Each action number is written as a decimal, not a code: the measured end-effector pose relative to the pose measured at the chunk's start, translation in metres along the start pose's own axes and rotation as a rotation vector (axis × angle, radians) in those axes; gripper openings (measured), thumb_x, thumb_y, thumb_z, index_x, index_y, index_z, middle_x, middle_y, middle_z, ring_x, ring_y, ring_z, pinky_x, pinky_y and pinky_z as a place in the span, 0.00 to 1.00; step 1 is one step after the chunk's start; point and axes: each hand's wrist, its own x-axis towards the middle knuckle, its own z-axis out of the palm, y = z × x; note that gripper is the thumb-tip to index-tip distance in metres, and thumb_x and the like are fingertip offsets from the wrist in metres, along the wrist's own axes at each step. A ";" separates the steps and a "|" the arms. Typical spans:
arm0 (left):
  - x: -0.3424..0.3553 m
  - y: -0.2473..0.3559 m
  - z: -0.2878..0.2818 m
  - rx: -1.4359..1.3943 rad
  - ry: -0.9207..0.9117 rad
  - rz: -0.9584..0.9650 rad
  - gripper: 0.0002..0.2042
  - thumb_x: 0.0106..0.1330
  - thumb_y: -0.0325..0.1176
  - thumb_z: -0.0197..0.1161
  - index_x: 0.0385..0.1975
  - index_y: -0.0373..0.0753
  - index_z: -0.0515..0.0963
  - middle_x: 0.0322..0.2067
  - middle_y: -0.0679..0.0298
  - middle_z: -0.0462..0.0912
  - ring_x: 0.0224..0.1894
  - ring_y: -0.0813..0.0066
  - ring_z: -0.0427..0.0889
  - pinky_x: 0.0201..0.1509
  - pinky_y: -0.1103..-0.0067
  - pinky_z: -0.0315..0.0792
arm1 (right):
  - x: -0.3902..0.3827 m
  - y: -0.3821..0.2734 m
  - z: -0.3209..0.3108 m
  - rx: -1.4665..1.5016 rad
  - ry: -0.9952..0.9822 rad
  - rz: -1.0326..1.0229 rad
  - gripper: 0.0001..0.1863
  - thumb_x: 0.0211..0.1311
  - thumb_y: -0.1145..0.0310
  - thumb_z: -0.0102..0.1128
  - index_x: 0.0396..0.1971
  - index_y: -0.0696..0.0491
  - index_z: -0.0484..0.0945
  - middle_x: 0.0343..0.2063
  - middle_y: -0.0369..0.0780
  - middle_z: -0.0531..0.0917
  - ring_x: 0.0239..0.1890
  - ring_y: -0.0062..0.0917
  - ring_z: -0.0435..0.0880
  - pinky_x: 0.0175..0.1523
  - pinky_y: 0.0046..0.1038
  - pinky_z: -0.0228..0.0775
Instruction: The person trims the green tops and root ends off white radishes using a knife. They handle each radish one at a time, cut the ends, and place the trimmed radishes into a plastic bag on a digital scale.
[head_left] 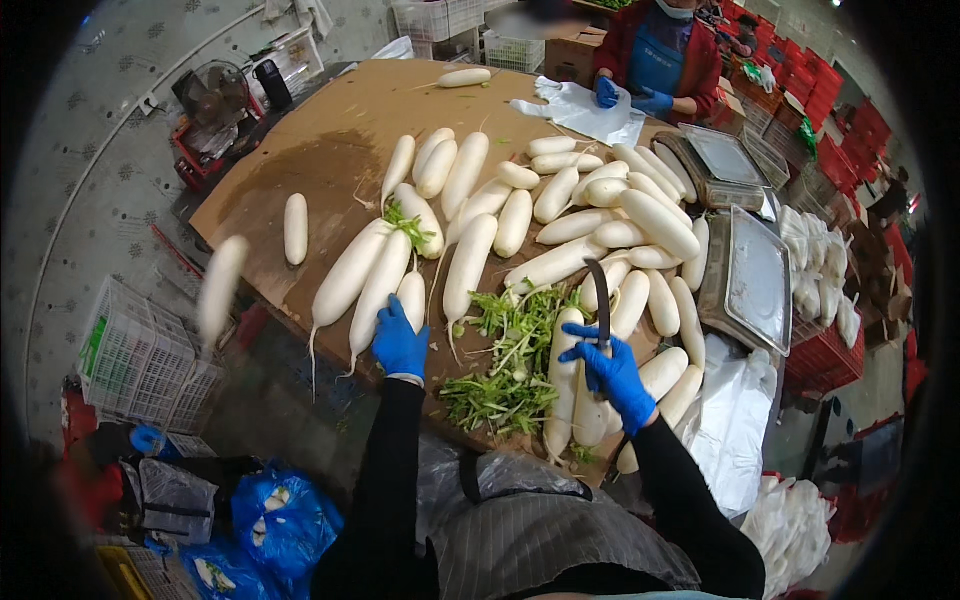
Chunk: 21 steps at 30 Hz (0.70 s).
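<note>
In the centre of the frame, just left of the middle, the left hand [400,345], gloved in blue, reaches up the table [330,110] with its fingers at the lower part of a short white radish [411,296]. That radish lies directly above the fingertips; a long radish [378,290] slants just to their left, its thin root pointing down. Whether the fingers close around the short one or only rest on it, I cannot tell, since the glove hides the contact.

Right of centre, the right hand [615,380], also in a blue glove, has its fingers curled around the handle of a knife [603,300]. The dark, curved blade rises from the fist toward the top of the frame, over the radishes behind it. A standing radish-length of white, another radish [562,375], lies just left of this fist, beside a heap of cut greens [510,365] at lower centre. More radishes [655,225] crowd the table's right half, near a scale [757,285]. At the far left, a blurred radish [222,285] shows beside the table's edge.
</note>
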 end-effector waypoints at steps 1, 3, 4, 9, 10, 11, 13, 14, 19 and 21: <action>0.002 -0.014 0.012 -0.211 0.014 0.028 0.39 0.53 0.44 0.72 0.63 0.35 0.62 0.53 0.50 0.74 0.49 0.58 0.78 0.49 0.68 0.75 | -0.010 0.007 0.004 0.016 0.006 -0.002 0.19 0.69 0.64 0.53 0.56 0.56 0.74 0.31 0.39 0.85 0.11 0.08 0.63 0.17 0.13 0.54; 0.009 -0.044 0.028 -0.779 -0.079 0.070 0.34 0.57 0.43 0.69 0.61 0.33 0.65 0.50 0.52 0.77 0.48 0.63 0.79 0.46 0.69 0.76 | -0.024 0.015 0.011 0.047 0.006 -0.012 0.18 0.70 0.63 0.53 0.54 0.56 0.75 0.31 0.39 0.85 0.12 0.08 0.63 0.18 0.13 0.54; 0.010 -0.048 0.022 -1.135 -0.197 0.045 0.30 0.61 0.42 0.67 0.59 0.32 0.67 0.48 0.53 0.78 0.47 0.66 0.80 0.45 0.71 0.77 | -0.033 0.016 0.008 0.062 0.006 -0.015 0.17 0.70 0.63 0.53 0.54 0.55 0.76 0.30 0.39 0.85 0.12 0.08 0.63 0.18 0.13 0.54; -0.052 -0.002 -0.038 -2.075 -0.658 -0.144 0.30 0.64 0.44 0.63 0.61 0.33 0.65 0.50 0.54 0.78 0.47 0.63 0.81 0.53 0.71 0.76 | -0.048 0.019 -0.008 -0.047 0.028 -0.057 0.20 0.73 0.55 0.45 0.48 0.56 0.76 0.28 0.39 0.85 0.12 0.09 0.66 0.17 0.13 0.56; -0.060 0.006 -0.049 -2.153 -0.798 -0.095 0.31 0.63 0.43 0.64 0.61 0.33 0.65 0.51 0.53 0.78 0.49 0.63 0.80 0.54 0.70 0.75 | -0.049 0.017 -0.008 -0.043 0.014 -0.072 0.21 0.73 0.54 0.44 0.48 0.56 0.76 0.28 0.39 0.85 0.12 0.09 0.66 0.17 0.13 0.57; -0.065 0.010 -0.053 -1.988 -0.773 0.000 0.32 0.62 0.43 0.66 0.62 0.34 0.64 0.52 0.53 0.76 0.52 0.61 0.79 0.57 0.68 0.74 | -0.049 0.012 -0.006 -0.044 0.000 -0.094 0.22 0.74 0.53 0.42 0.48 0.57 0.76 0.27 0.39 0.85 0.12 0.09 0.66 0.17 0.13 0.57; -0.073 0.018 -0.061 -1.658 -0.707 0.180 0.37 0.58 0.43 0.70 0.64 0.36 0.61 0.56 0.53 0.74 0.57 0.58 0.75 0.61 0.65 0.71 | -0.049 0.001 0.000 -0.047 -0.039 -0.140 0.25 0.74 0.50 0.39 0.48 0.57 0.76 0.27 0.39 0.84 0.12 0.10 0.66 0.17 0.13 0.56; -0.079 0.024 -0.070 -1.523 -0.576 0.325 0.35 0.58 0.40 0.70 0.64 0.38 0.62 0.56 0.54 0.74 0.57 0.60 0.75 0.61 0.67 0.71 | -0.045 -0.001 0.005 -0.068 -0.049 -0.184 0.25 0.74 0.51 0.39 0.47 0.57 0.77 0.27 0.39 0.84 0.12 0.10 0.65 0.17 0.13 0.55; -0.079 0.052 -0.120 -0.780 -0.093 0.929 0.36 0.46 0.29 0.72 0.60 0.51 0.70 0.55 0.63 0.73 0.62 0.59 0.69 0.68 0.58 0.59 | -0.016 -0.030 -0.001 0.007 -0.176 -0.080 0.23 0.73 0.53 0.40 0.53 0.53 0.76 0.28 0.39 0.85 0.13 0.11 0.68 0.18 0.14 0.57; -0.079 0.059 -0.133 -0.507 0.074 1.088 0.35 0.41 0.26 0.69 0.57 0.53 0.75 0.56 0.64 0.73 0.63 0.55 0.65 0.73 0.53 0.46 | -0.013 -0.025 0.001 0.097 -0.423 0.107 0.26 0.70 0.50 0.46 0.59 0.51 0.72 0.24 0.36 0.81 0.15 0.11 0.70 0.20 0.14 0.60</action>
